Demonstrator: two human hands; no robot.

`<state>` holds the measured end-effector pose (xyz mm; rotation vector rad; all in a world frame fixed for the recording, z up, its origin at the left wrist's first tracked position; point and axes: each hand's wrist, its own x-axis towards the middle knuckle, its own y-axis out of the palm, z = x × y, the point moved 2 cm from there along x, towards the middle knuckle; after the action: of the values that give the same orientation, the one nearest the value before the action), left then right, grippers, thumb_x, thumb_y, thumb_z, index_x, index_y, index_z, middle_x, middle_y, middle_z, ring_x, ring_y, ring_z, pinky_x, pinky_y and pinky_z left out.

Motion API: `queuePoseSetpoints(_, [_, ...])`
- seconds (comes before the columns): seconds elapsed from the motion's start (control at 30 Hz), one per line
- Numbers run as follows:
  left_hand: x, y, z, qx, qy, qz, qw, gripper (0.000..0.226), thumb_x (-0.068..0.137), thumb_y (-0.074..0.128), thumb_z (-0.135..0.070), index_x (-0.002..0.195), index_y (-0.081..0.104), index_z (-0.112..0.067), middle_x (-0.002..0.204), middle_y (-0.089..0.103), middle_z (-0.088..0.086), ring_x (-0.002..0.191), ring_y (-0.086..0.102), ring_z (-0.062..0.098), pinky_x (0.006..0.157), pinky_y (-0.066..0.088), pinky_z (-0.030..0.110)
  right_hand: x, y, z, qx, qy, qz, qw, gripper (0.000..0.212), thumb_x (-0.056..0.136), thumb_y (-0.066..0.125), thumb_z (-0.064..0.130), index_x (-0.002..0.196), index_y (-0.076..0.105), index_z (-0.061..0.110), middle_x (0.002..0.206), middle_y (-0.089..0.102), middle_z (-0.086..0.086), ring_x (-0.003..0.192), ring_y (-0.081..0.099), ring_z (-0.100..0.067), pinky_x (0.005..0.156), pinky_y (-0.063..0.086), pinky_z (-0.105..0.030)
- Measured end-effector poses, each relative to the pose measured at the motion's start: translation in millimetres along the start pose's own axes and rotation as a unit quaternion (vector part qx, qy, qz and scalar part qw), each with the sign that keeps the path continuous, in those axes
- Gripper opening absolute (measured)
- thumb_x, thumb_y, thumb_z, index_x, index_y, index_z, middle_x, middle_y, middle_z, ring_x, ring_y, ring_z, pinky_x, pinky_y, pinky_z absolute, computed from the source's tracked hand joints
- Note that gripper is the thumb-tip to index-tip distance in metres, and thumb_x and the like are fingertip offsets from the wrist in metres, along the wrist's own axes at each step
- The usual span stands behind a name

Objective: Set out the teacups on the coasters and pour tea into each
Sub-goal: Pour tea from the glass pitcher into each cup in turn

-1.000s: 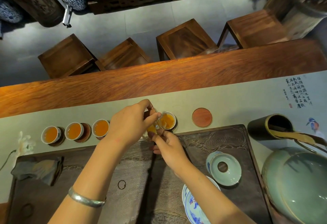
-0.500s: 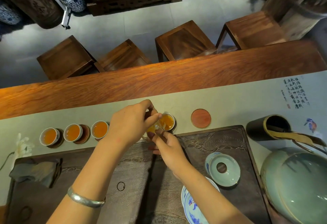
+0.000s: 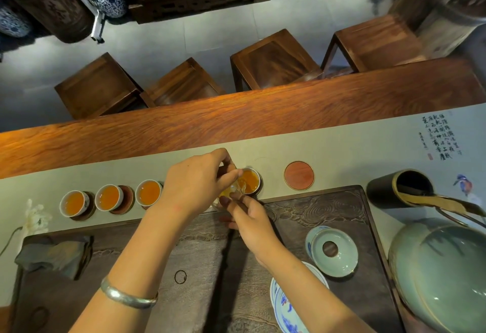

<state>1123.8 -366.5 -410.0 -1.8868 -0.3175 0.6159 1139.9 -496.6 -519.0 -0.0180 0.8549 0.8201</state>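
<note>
Three white teacups (image 3: 109, 197) filled with amber tea stand on dark coasters at the left of the pale runner. A further teacup (image 3: 251, 181) holds tea on its coaster at the middle. My left hand (image 3: 196, 181) grips a small glass pitcher (image 3: 232, 190) tilted over that cup, with tea in it. My right hand (image 3: 249, 221) touches the pitcher's near side with its fingertips. One round red coaster (image 3: 299, 175) lies bare to the right.
A dark carved tea tray (image 3: 315, 206) lies in front of me with a celadon lid (image 3: 332, 251), a blue-and-white dish (image 3: 286, 306) and a folded cloth (image 3: 54, 255). A large celadon jar (image 3: 441, 274) and a dark tool holder (image 3: 394, 190) stand at the right. Stools stand beyond the table.
Both hands stay at the middle cup with the pitcher tilted; only slight shifts of the view.
</note>
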Motion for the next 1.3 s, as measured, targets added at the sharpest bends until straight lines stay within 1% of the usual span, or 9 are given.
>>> queuePoseSetpoints(0.17, [0,-1,-2,0.008,-0.002,0.009,1.000,0.026,0.090,0.049,-0.064,0.091,0.046,-0.038,0.075,0.059,-0.013,0.070,0.054,0.014,0.051,0.037,0.026,1,1,0,0.025,0.001,0.004,1.000,0.049,0.089,0.071,0.036,0.131,0.057,0.016,0.111,0.075,0.001,0.089,0.074,-0.007,0.094,0.056,-0.039])
queuePoseSetpoints(0.33, [2,-3,-7,0.027,-0.001,0.013,1.000,0.028,0.090,0.048,-0.064,0.092,0.049,-0.037,0.076,0.058,-0.013,0.070,0.051,0.013,0.049,0.032,0.025,1,1,0,0.056,0.006,-0.001,0.998,0.047,0.089,0.071,0.030,0.129,0.058,0.010,0.110,0.075,-0.006,0.080,0.071,-0.011,0.079,0.058,-0.028])
queuePoseSetpoints(0.5, [4,-4,-10,0.035,0.001,0.003,0.999,0.031,0.090,0.048,-0.063,0.096,0.054,-0.034,0.077,0.059,-0.012,0.071,0.051,0.014,0.048,0.028,0.022,2,1,-1,0.061,0.008,-0.005,0.998,0.038,0.094,0.067,0.024,0.128,0.059,0.009,0.105,0.075,-0.004,0.076,0.070,-0.010,0.081,0.056,-0.030])
queuePoseSetpoints(0.67, [4,-4,-11,0.050,0.004,0.002,0.999,0.036,0.090,0.047,-0.065,0.103,0.057,-0.033,0.082,0.063,-0.011,0.082,0.063,0.017,0.048,0.027,0.024,2,1,-3,0.058,0.007,-0.009,0.998,0.039,0.092,0.069,0.028,0.126,0.060,0.011,0.105,0.076,-0.004,0.079,0.071,-0.013,0.081,0.057,-0.032])
queuePoseSetpoints(0.8, [3,-5,-13,0.050,0.002,0.003,0.999,0.036,0.090,0.047,-0.065,0.104,0.057,-0.032,0.080,0.059,-0.013,0.083,0.064,0.017,0.047,0.026,0.023,1,1,-3,0.065,0.006,-0.013,0.998,0.044,0.089,0.072,0.031,0.125,0.060,0.010,0.106,0.076,-0.008,0.079,0.071,-0.016,0.077,0.057,-0.030])
queuePoseSetpoints(0.97, [5,-6,-16,0.051,0.012,-0.002,0.999,0.037,0.091,0.048,-0.064,0.106,0.058,-0.031,0.091,0.069,-0.009,0.088,0.065,0.018,0.050,0.028,0.026,-1,0,-2,0.067,-0.001,-0.013,0.998,0.040,0.091,0.069,0.029,0.125,0.060,0.010,0.106,0.076,-0.010,0.079,0.071,-0.016,0.074,0.054,-0.028])
queuePoseSetpoints(1.17, [2,-10,-15,0.035,0.007,0.003,0.999,0.035,0.091,0.049,-0.062,0.103,0.057,-0.031,0.082,0.061,-0.011,0.083,0.062,0.019,0.052,0.030,0.028,-2,0,1,0.056,-0.016,-0.016,0.998,0.037,0.092,0.069,0.027,0.123,0.061,0.010,0.106,0.076,-0.011,0.079,0.071,-0.017,0.078,0.057,-0.032])
queuePoseSetpoints(1.23, [0,-10,-13,0.030,-0.001,0.007,1.000,0.033,0.091,0.049,-0.063,0.101,0.056,-0.032,0.081,0.060,-0.012,0.078,0.057,0.017,0.052,0.031,0.027,-2,-1,1,0.035,-0.021,-0.016,0.999,0.037,0.091,0.070,0.029,0.123,0.062,0.012,0.105,0.077,-0.007,0.084,0.073,-0.018,0.083,0.058,-0.034])
queuePoseSetpoints(1.3, [-3,-10,-9,0.013,-0.010,0.014,1.000,0.030,0.091,0.048,-0.063,0.096,0.053,-0.034,0.079,0.061,-0.012,0.075,0.056,0.015,0.053,0.035,0.027,-2,-1,-1,0.006,-0.029,-0.013,0.999,0.038,0.089,0.071,0.034,0.122,0.063,0.017,0.104,0.077,0.000,0.089,0.074,-0.014,0.082,0.058,-0.030])
